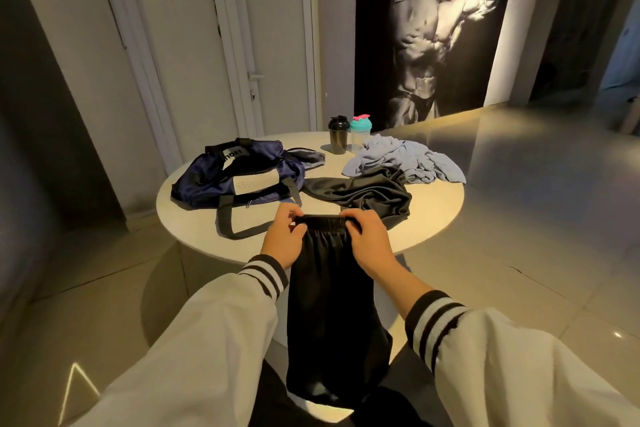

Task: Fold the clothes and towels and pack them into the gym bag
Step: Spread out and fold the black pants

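Near edge of round table (433, 208): black shorts (329, 305) held up by the elastic waistband, legs hanging below the tabletop toward the person.
Left hand (282, 236): fingers and thumb curled, pinching the waistband's left end.
Right hand (370, 239): the same pinch on the right end, cloth drawn taut between the two.
Step in hand: apparently the start of folding the shorts; nothing looks packed yet.
Next move: likely laying them flat on the table, or bringing both ends together to halve them.
Table middle: crumpled black garment (367, 192) just behind the hands; navy gym bag (235, 173) on the table's left, one strap looping to the near rim.
Table far side: heaped pale blue towel (405, 158) reaching the right rim; black shaker bottle (338, 135) and teal shaker bottle (360, 133) behind.
Open room: bare tabletop only at the table's near right; the strap beside the left hand may snag.
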`<state>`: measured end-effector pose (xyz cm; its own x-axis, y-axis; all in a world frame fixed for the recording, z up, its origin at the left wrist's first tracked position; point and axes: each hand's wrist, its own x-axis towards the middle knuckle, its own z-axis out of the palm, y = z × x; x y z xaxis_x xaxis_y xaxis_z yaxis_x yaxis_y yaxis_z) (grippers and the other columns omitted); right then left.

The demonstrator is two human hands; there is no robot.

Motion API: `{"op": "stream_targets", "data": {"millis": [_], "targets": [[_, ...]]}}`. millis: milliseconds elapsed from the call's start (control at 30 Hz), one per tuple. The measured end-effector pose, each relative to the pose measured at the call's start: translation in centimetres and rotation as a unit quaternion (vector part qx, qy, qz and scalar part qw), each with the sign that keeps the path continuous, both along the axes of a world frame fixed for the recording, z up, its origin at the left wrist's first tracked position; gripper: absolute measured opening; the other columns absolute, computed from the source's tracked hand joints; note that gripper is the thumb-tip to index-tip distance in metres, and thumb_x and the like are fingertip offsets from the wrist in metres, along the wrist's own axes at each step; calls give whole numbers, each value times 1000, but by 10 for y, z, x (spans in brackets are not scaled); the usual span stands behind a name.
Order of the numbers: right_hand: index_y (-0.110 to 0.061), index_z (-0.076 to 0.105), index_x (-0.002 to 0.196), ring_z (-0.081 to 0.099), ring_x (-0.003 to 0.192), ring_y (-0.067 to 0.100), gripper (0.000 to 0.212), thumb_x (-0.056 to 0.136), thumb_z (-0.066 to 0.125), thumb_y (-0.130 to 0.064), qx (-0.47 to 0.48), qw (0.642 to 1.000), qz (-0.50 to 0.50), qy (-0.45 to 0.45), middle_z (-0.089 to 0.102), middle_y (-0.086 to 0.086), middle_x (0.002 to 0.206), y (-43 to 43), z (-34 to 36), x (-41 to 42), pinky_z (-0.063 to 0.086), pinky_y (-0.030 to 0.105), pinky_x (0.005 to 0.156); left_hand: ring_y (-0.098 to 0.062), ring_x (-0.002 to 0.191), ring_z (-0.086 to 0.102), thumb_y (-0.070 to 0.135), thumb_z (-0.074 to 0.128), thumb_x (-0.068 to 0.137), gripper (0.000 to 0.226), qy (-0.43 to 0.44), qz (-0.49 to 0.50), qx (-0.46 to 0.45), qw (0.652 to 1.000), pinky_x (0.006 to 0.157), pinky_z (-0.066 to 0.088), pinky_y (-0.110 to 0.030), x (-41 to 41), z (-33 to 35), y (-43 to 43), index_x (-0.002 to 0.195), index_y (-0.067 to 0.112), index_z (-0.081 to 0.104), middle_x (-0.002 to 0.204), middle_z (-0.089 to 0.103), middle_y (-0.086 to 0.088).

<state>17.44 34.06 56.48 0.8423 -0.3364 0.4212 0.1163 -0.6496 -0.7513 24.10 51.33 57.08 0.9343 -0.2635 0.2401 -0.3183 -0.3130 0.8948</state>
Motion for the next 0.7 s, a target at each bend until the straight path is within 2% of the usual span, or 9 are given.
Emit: {"op": "stream_targets", "data": {"millis": [67,200,300,367,467,600,633,700], "targets": [[-16,67,122,52,105,12,25,100,54,-11,0,1000,10,-14,57,2,116,-3,6,1,33,17,95,-21,98,61,9,56,97,24,-23,3,-2,1000,87,50,-35,4,7,4,93,30,48,104,63,-3],[-17,68,123,53,108,9,27,99,57,-11,-10,999,34,-36,62,2,118,-3,18,9,34,17,96,-21,80,60,5,52,98,29,-70,13,6,997,69,54,-38,12,21,7,83,30,51,90,62,-1],[-18,70,120,53,105,8,26,99,57,-10,-17,998,27,-62,65,1,116,-5,30,20,38,19,96,-18,79,60,3,52,98,21,-67,13,-13,998,64,58,-28,20,34,4,90,23,52,96,60,-3],[-21,69,120,49,105,14,26,100,56,-13,-77,995,2,-63,67,1,115,-8,38,31,38,27,94,-18,77,60,2,52,98,20,-55,1,-21,998,64,59,-28,28,43,1,102,21,52,101,57,-5],[-28,65,126,43,110,24,27,101,55,-24,-129,990,-49,-31,67,-3,120,-11,48,50,39,40,93,-20,90,62,-4,51,96,32,-8,-1,-35,999,67,62,-31,44,57,-6,115,22,52,110,55,-5],[-25,66,126,58,113,25,28,99,59,-26,-111,993,-41,17,67,3,121,-18,63,84,50,41,94,-19,102,63,-2,52,94,38,-26,7,2,1000,86,60,-42,78,68,-20,119,26,58,119,61,-2],[-25,67,123,61,110,25,26,99,59,-28,-124,991,-52,29,69,2,120,-20,67,94,52,40,90,-19,103,62,-1,53,94,37,-36,14,18,999,92,57,-42,87,68,-25,121,24,60,120,62,-2],[-28,68,121,63,106,25,24,99,59,-31,-151,984,-78,50,70,0,117,-25,72,114,53,37,83,-18,102,60,0,52,94,36,-43,29,50,997,93,51,-31,108,68,-36,122,19,65,121,65,-5]]}}
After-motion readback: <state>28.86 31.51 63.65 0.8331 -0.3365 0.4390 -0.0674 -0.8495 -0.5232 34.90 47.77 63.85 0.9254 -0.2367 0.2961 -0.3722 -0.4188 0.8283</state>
